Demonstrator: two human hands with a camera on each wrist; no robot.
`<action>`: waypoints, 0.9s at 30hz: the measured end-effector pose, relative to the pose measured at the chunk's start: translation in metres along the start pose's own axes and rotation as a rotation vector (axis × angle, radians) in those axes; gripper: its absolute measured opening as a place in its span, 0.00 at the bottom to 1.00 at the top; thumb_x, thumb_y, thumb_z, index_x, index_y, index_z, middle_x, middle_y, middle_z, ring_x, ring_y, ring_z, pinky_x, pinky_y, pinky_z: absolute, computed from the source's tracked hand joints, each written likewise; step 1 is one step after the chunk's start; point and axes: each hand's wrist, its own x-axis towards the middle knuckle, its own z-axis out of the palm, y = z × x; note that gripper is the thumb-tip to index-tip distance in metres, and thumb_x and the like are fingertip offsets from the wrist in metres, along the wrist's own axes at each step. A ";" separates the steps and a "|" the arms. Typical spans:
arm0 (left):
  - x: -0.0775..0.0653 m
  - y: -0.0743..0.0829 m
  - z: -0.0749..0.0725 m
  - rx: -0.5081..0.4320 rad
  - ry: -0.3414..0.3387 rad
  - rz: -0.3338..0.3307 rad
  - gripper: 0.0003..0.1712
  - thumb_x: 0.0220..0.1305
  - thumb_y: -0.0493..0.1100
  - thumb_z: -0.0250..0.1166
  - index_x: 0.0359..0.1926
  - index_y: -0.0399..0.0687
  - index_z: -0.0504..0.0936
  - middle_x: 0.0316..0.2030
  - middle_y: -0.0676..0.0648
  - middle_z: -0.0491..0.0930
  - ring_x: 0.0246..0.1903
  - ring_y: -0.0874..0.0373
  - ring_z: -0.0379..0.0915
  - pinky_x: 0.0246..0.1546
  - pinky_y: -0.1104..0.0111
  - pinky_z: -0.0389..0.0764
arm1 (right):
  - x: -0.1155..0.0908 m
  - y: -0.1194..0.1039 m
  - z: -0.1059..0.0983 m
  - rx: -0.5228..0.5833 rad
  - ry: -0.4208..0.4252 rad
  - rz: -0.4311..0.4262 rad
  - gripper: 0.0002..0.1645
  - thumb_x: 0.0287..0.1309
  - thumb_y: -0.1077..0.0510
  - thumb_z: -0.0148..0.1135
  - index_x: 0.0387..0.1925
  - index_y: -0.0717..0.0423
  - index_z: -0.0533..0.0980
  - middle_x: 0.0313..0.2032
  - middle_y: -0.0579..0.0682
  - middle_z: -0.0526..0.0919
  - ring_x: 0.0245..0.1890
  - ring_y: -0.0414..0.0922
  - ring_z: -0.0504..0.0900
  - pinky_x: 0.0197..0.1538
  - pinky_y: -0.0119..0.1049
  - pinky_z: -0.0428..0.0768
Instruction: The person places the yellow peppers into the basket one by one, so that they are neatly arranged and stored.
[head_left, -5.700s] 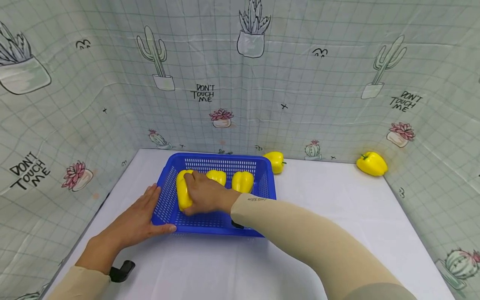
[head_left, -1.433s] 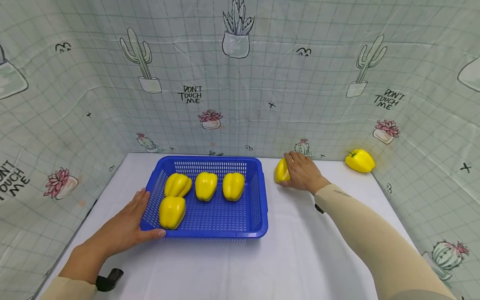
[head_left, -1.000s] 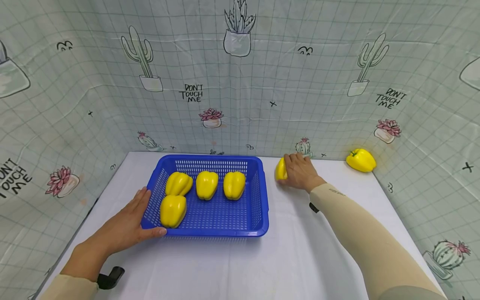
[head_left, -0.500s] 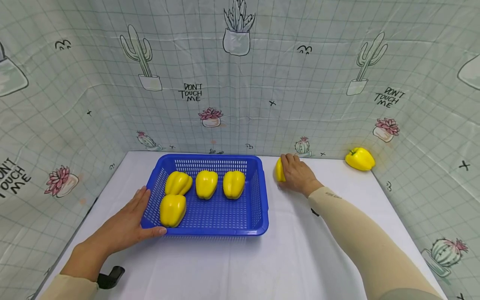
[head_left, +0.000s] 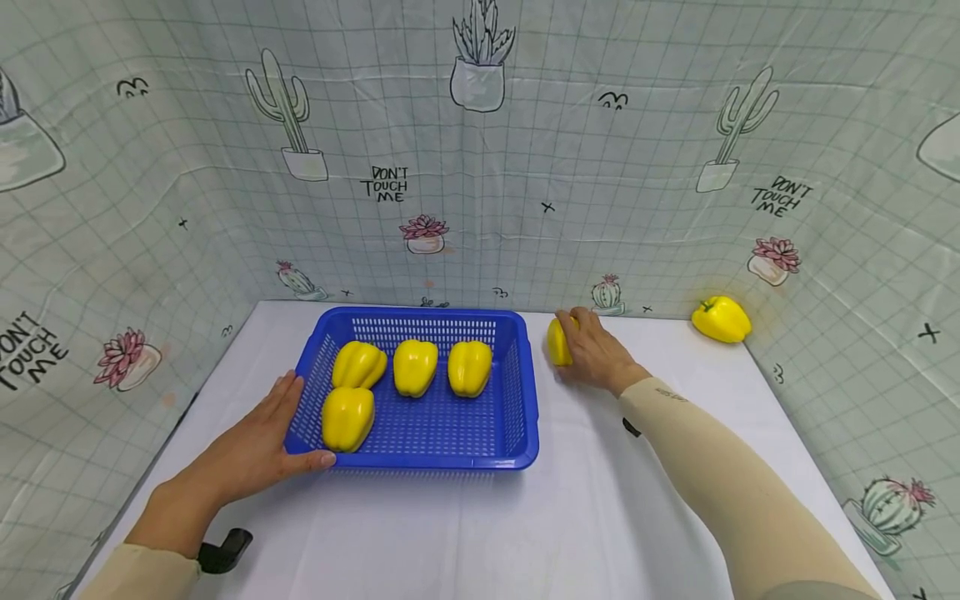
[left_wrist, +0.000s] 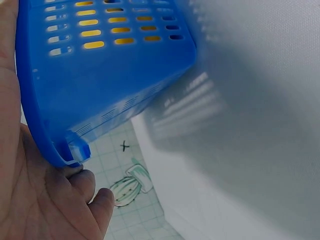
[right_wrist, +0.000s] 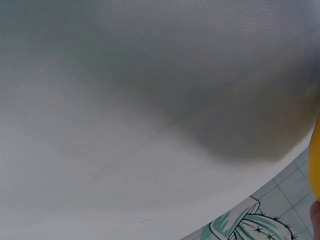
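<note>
My right hand (head_left: 596,354) grips a yellow bell pepper (head_left: 557,342) to the right of the basket, its fingers over the top and right side. Much of that pepper is hidden; a yellow edge of the pepper (right_wrist: 314,162) shows in the right wrist view. The left hand (head_left: 251,437) rests against the near left corner of the blue plastic basket (head_left: 450,462), fingers along the left rim and thumb on the front rim. Inside the basket lie several yellow bell peppers: one at front left (head_left: 348,419), with others in a row behind.
Another yellow bell pepper (head_left: 722,319) lies at the back right corner of the white table (head_left: 637,500). Cactus-printed cloth (head_left: 570,150) stands around the back and sides. A black strap piece (head_left: 225,552) sits at the left wrist.
Since the earliest frame, the right hand has left a pepper at the basket's left and moved right to the one outside. In the last second the hands have barely shifted.
</note>
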 end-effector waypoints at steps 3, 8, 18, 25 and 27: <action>0.000 0.000 0.000 0.005 -0.001 0.001 0.78 0.57 0.78 0.69 0.83 0.31 0.41 0.82 0.26 0.39 0.79 0.24 0.44 0.71 0.29 0.58 | -0.003 0.001 -0.003 0.027 0.025 -0.020 0.59 0.54 0.48 0.80 0.75 0.64 0.55 0.65 0.71 0.63 0.62 0.64 0.71 0.63 0.55 0.84; -0.001 0.000 0.001 -0.005 -0.002 0.004 0.77 0.57 0.77 0.69 0.83 0.31 0.40 0.83 0.27 0.39 0.79 0.25 0.43 0.72 0.29 0.57 | -0.006 0.003 -0.011 0.029 0.068 -0.065 0.59 0.54 0.48 0.80 0.73 0.69 0.55 0.63 0.70 0.64 0.61 0.63 0.73 0.63 0.53 0.85; 0.001 0.000 -0.001 -0.012 -0.004 0.015 0.77 0.58 0.77 0.69 0.83 0.30 0.40 0.83 0.27 0.39 0.80 0.25 0.42 0.73 0.29 0.55 | -0.009 -0.008 -0.049 -0.045 0.162 -0.147 0.57 0.52 0.43 0.79 0.70 0.69 0.59 0.58 0.67 0.69 0.50 0.58 0.77 0.51 0.48 0.90; 0.002 0.000 -0.001 -0.003 -0.002 0.012 0.78 0.57 0.79 0.68 0.83 0.29 0.40 0.82 0.26 0.39 0.80 0.25 0.42 0.73 0.29 0.55 | -0.005 -0.027 -0.079 -0.064 0.182 -0.150 0.58 0.52 0.42 0.79 0.71 0.68 0.60 0.59 0.66 0.70 0.50 0.56 0.77 0.49 0.46 0.91; 0.001 0.000 -0.001 -0.005 -0.004 0.014 0.79 0.56 0.80 0.68 0.83 0.29 0.40 0.82 0.26 0.39 0.80 0.25 0.42 0.73 0.29 0.55 | -0.004 -0.034 -0.084 -0.074 0.195 -0.167 0.57 0.52 0.41 0.78 0.70 0.68 0.61 0.57 0.66 0.71 0.49 0.56 0.77 0.47 0.44 0.91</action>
